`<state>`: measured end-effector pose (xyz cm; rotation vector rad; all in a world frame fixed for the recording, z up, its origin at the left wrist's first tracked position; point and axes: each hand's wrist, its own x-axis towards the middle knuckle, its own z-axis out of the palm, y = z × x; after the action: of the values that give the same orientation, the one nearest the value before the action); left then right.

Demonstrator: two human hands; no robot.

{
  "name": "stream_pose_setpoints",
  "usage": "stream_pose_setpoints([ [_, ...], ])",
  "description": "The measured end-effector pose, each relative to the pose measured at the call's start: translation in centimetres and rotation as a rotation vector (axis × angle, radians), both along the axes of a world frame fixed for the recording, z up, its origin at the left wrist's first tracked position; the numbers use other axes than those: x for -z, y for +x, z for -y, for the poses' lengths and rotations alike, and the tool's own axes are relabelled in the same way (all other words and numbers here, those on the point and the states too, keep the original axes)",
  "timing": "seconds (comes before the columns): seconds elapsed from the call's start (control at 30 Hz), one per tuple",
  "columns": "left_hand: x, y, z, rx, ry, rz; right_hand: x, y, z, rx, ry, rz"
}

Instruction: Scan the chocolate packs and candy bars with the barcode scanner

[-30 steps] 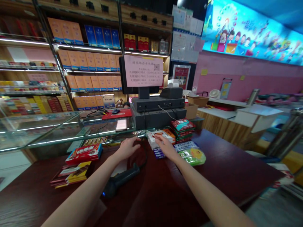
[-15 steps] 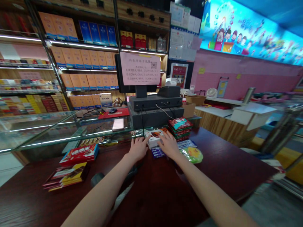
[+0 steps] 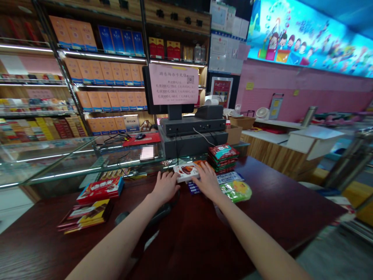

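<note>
The left hand (image 3: pixel 165 187) and right hand (image 3: pixel 207 181) have the white snack box (image 3: pixel 185 171) between them, fingers partly curled and pressed to its opposite ends. The box is at the far side of the dark red table (image 3: pixel 186 241), above blue-purple packets (image 3: pixel 194 188) and near the stacked red-and-green packets (image 3: pixel 223 155). A handheld barcode scanner (image 3: pixel 159 214) lies partly hidden behind the left forearm.

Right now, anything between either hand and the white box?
Nothing visible. The left hand is at the left end of the white box, the right hand at its right end. The black scanner lies nearer the camera, not between them.
</note>
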<state>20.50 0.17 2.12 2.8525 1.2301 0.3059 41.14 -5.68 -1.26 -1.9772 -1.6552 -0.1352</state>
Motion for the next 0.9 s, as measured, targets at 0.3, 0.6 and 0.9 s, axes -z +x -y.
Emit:
stream_pose_setpoints([
  [0.3,0.4,-0.7,-0.9,-0.084,-0.130,0.052,0.6,1.2,0.0,0.091,-0.065,-0.076],
  [0.6,-0.1,-3.4,-1.3,-0.115,-0.195,0.118,0.4,-0.9,0.5,0.043,-0.004,-0.083],
  [0.9,-1.3,-9.1,-1.8,-0.155,-0.224,0.309,-0.3,-5.3,0.0,-0.101,-0.016,-0.147],
])
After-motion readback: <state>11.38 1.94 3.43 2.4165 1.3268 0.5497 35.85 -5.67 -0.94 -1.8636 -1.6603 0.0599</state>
